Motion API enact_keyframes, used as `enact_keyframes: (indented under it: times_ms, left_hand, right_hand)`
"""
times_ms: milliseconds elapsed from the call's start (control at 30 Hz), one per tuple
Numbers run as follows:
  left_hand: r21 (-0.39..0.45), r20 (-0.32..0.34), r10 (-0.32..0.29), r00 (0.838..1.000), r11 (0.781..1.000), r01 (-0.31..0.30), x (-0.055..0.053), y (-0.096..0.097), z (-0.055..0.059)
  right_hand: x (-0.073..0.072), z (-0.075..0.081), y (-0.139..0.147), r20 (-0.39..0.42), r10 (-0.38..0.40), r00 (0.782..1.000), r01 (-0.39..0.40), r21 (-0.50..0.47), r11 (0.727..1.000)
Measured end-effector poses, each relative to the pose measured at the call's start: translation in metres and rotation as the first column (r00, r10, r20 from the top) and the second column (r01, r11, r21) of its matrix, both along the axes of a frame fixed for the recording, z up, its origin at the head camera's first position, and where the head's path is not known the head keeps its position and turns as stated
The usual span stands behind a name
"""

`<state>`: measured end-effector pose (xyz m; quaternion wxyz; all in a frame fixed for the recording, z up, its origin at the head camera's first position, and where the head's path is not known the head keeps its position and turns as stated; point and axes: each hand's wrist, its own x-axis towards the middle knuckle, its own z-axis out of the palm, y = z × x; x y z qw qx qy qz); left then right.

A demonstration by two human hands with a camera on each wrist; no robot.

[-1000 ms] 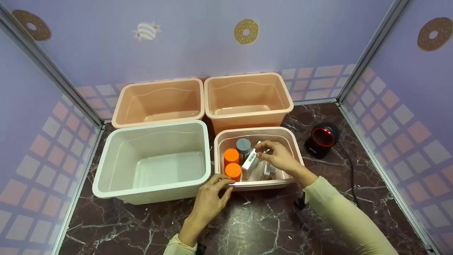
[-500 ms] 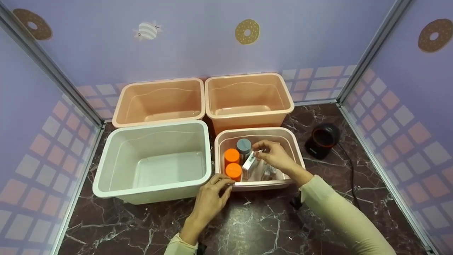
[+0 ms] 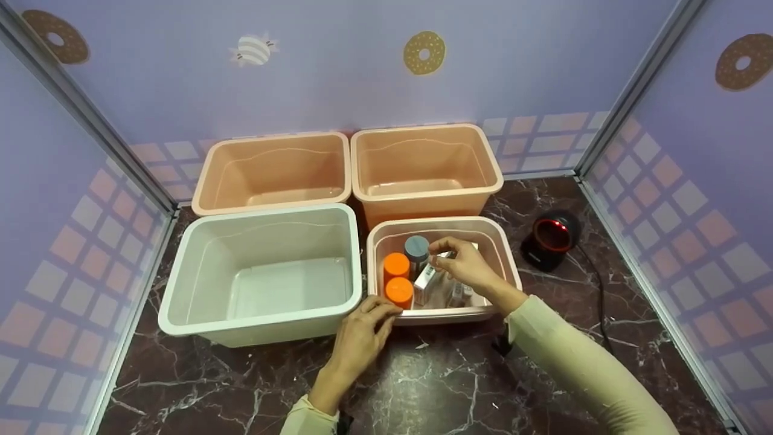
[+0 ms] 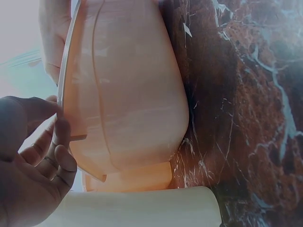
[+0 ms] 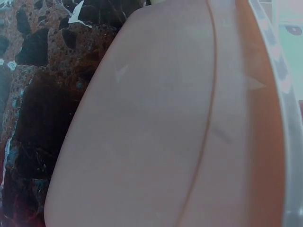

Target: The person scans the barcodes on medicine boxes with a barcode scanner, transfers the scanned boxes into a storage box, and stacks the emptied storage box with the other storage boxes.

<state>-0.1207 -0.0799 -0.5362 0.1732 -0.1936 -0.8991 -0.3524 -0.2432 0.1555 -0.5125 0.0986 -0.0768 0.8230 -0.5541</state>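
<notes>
The near-left rim of the pink bin (image 3: 444,316) is pinched by the left hand (image 3: 357,334). Inside the bin, the right hand (image 3: 468,264) is curled by the tilted white box (image 3: 425,278); whether it is gripped cannot be told. The bin should be held steady, the orange-capped bottles (image 3: 398,293) unjostled. Around the bin, the dark marbled surface (image 3: 447,386) is enclosed by purple patterned walls (image 3: 338,90).
</notes>
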Motion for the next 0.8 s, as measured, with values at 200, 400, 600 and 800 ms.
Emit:
enact_keyframes:
  times_ms: [200,400,600,800]
  left_hand:
    - [-0.003,0.011,0.002,1.0,1.0,-0.002,-0.001,0.0,0.002]
    - [-0.007,0.01,0.001,1.0,1.0,-0.001,-0.001,-0.001,0.001]
    - [-0.005,0.009,-0.004,1.0,1.0,0.004,0.001,0.0,0.0]
    - [-0.003,0.001,-0.003,1.0,1.0,0.003,0.0,0.0,0.001]
  right_hand:
    - [-0.003,-0.003,-0.003,0.023,-0.037,0.999,0.038,-0.045,0.998]
    - [-0.005,-0.008,-0.005,-0.002,-0.048,0.999,0.048,-0.041,0.998]
    - [-0.007,-0.01,-0.008,0.007,-0.054,0.999,0.054,-0.001,0.999]
    - [-0.012,-0.011,-0.013,-0.007,-0.056,0.998,0.056,-0.05,0.997]
